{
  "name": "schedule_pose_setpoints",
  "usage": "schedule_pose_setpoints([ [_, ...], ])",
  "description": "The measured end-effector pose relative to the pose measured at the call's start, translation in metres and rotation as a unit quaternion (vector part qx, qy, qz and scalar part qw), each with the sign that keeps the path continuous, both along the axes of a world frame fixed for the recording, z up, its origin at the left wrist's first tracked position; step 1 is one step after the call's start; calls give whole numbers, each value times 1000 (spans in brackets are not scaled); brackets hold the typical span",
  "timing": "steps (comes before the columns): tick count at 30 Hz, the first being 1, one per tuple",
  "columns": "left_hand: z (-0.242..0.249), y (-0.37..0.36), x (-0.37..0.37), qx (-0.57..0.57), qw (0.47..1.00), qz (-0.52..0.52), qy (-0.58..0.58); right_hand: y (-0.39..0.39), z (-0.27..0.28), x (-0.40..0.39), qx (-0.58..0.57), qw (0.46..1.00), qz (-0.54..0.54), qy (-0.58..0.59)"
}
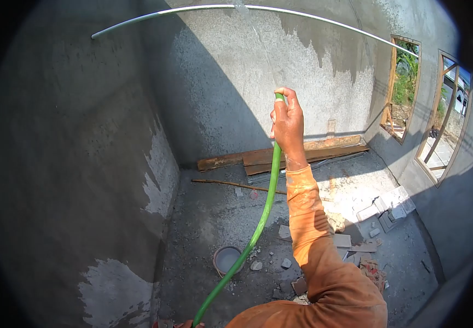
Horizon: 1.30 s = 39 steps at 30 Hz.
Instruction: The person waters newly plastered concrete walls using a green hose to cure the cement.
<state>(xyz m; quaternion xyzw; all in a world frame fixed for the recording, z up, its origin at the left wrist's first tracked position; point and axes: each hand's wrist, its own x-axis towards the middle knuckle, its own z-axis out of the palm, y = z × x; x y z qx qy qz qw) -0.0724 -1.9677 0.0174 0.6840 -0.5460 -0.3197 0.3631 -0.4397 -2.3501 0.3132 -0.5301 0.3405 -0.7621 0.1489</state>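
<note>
A green hose (269, 199) runs up from the bottom edge. Its end is gripped by my right hand (289, 120), raised in front of the far wall, with the thumb over the mouth. A thin stream of water (258, 38) shoots upward from there toward the wall. At the bottom edge, my left hand (184, 324) shows only as a few fingers closed around the lower hose; the rest is out of view. The far wall (225, 82) has dark wet areas beside pale dry ones. On the left wall (67, 164), mostly dark, pale patches remain low down.
A white pipe (324, 18) spans the room overhead. Wooden planks (302, 156) lie along the far wall's foot, near a thin stick (220, 182). A bucket (227, 259) stands on the floor amid rubble. Pale blocks (395, 202) lie at right, below two window frames (439, 117).
</note>
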Motion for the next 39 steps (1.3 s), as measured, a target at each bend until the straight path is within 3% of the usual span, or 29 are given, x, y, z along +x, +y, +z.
schedule_pose_setpoints([
  [3,-27,3,14,17,999,7,-39,0,-15,-25,9,999,-21,-43],
  [7,-6,0,3,19,999,22,31,13,-37,-49,37,990,-6,-137],
  [11,-1,-9,6,5,1000,14,9,21,-59,-43,53,997,-52,-30],
  [16,-1,-16,11,2,1000,7,-17,16,-94,-71,70,988,-73,-113],
  [19,35,-19,1,33,999,-1,39,16,-109,-51,76,993,-70,-62],
  [24,19,-9,12,31,998,13,-48,10,-133,-55,64,989,-57,-117],
  [31,15,-1,12,41,988,32,-145,7,-143,-4,104,993,-4,-60],
  [35,29,4,4,49,985,52,-157,-1,-151,29,77,996,48,-23],
  [37,16,9,5,55,984,49,-162,2,-147,49,93,993,68,-31],
  [39,-7,17,9,70,987,75,-124,-3,-149,65,82,996,30,32],
])
